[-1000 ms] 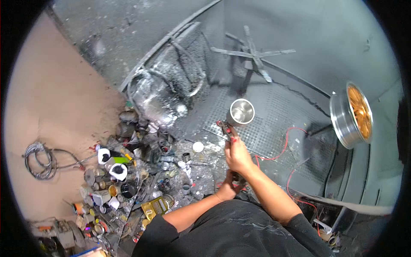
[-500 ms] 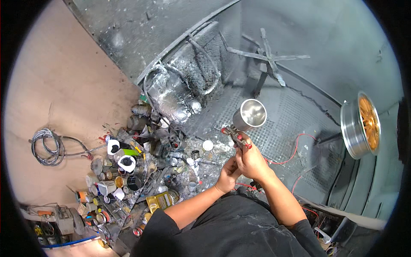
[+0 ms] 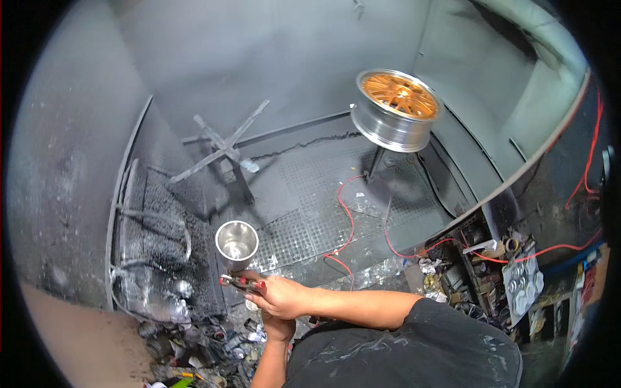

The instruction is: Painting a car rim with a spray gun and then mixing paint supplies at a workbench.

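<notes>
My right hand (image 3: 288, 297) is wrapped round the handle of a spray gun (image 3: 242, 283) with red knobs. An open-topped metal cup (image 3: 237, 246) stands on the gun, its shiny inside showing. Just below, my left hand (image 3: 279, 327) is closed at the bottom of the gun's handle; its fingers are mostly hidden behind the right hand, and what they grip cannot be made out. Farther off to the right, a wheel (image 3: 396, 119) with orange-gold spokes and a polished silver rim lies face up, slightly tilted, on a stand.
A grey cross-shaped stand (image 3: 225, 150) is at the back left. Red hose (image 3: 349, 220) trails over the grated floor (image 3: 291, 239). Cluttered cans and scraps (image 3: 213, 346) lie at the lower left. Shelves with tape and tools (image 3: 491, 278) are at the right. Foil-covered equipment (image 3: 149, 291) is left.
The view has swung to the right, so the wheel now sits nearer the middle. The spray gun and both hands appear farther left in the picture, the right hand still holding the gun.
</notes>
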Tool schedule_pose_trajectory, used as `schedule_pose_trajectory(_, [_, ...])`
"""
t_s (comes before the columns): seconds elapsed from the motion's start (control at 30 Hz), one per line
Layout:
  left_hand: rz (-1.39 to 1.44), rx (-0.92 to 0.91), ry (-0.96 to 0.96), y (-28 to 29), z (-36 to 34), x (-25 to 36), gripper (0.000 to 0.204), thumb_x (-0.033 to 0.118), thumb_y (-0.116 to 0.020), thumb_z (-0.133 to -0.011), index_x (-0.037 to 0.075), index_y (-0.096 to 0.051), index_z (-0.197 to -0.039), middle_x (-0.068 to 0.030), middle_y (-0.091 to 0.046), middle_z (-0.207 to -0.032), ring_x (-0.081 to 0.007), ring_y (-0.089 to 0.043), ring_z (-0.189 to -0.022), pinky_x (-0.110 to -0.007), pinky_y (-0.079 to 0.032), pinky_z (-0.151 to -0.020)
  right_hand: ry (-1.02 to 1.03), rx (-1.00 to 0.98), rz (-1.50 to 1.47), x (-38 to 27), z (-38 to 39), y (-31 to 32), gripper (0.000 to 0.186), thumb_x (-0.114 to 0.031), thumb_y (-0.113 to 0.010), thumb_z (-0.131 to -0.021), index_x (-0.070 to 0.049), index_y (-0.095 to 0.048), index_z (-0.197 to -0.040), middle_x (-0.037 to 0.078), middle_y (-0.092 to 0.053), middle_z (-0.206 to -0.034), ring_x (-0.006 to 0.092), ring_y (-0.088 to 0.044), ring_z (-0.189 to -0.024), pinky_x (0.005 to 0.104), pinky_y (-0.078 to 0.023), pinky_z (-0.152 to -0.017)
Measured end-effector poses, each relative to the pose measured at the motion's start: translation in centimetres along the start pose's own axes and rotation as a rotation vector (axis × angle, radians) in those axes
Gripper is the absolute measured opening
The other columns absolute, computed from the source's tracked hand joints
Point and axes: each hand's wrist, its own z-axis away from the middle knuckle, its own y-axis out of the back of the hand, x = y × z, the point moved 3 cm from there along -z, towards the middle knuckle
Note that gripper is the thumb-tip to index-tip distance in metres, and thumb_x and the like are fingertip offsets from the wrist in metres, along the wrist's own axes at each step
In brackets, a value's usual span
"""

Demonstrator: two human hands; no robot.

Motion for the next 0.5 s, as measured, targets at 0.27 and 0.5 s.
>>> schedule_pose_trajectory(0.27, [0.004,-0.091,0.114,-3.5,-4.6,-3.8,0.044,0.026,-0.066,-0.104,0.008,-0.051,-0.141,-0.004,-0.057,-0.136,-0.0173,-0.057,-0.123,-0.037,-0.047,-0.105,-0.071,0.054,0.054,4.1,2.0,7.7,0.027,-0.024,-0.056,-0.102,0.002,-0.063,-0.108,0.03,-0.068,-0.083,0.0525,-0.067,-0.078,0.0586,-0.054,-0.07])
schedule_pose_trajectory(0.5, [-0.421,-0.708,0.776,-9.8,-9.8,-8.1,0.056,0.03,-0.062,-0.104,-0.005,-0.052,-0.148,-0.0147,-0.058,-0.148,-0.0252,-0.049,-0.141,-0.039,-0.034,-0.119,-0.185,-0.002,0.161,12.4,6.7,19.9,0.048,-0.016,-0.059,-0.1,-0.004,-0.046,-0.145,0.029,-0.065,-0.122,0.0494,-0.068,-0.095,0.056,-0.055,-0.082])
